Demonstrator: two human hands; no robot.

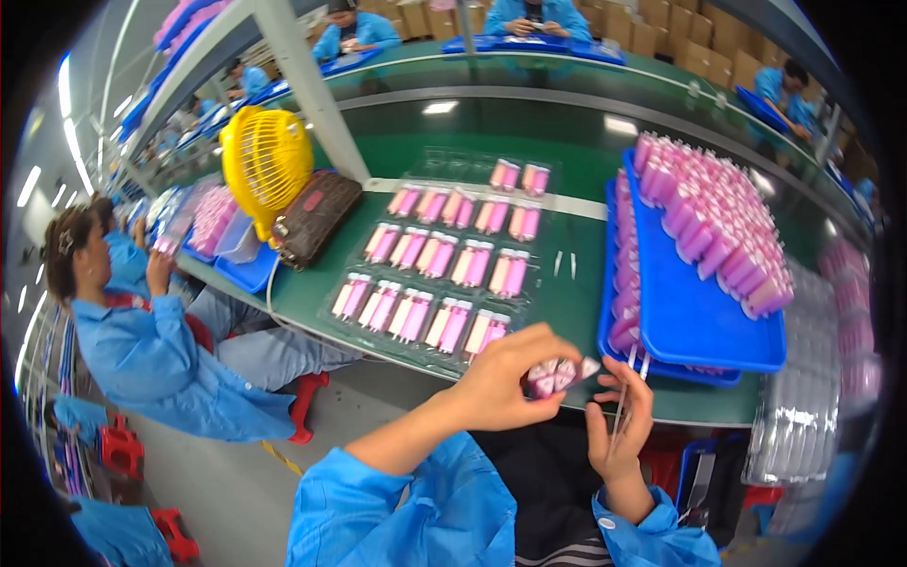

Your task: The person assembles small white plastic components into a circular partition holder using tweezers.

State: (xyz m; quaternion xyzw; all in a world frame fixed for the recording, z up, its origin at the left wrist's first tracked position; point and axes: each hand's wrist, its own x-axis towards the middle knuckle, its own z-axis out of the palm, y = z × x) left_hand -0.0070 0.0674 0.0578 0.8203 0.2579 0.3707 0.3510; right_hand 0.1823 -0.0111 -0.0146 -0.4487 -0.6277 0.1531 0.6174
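Note:
My left hand point(510, 376) is closed around a small bundle of pink tubes point(551, 378), their pale, roughly triangular ends facing up and to the right. Just right of it, my right hand point(619, 416) has its fingers curled, with thin white sticks point(620, 416) running between them; whether these join as one tool I cannot tell. The fingertips of both hands come close together over the table's near edge. Ahead of my left hand lies a clear plastic tray point(354, 326) holding rows of pink-and-cream tube sets point(413, 315).
Stacked blue trays point(699, 326) with piled pink tubes point(709, 208) stand at right on the green table point(576, 321). Two small white sticks point(565, 265) lie left of them. A yellow fan point(267, 161) and brown pouch point(316, 215) are at left, near a seated co-worker point(170, 350).

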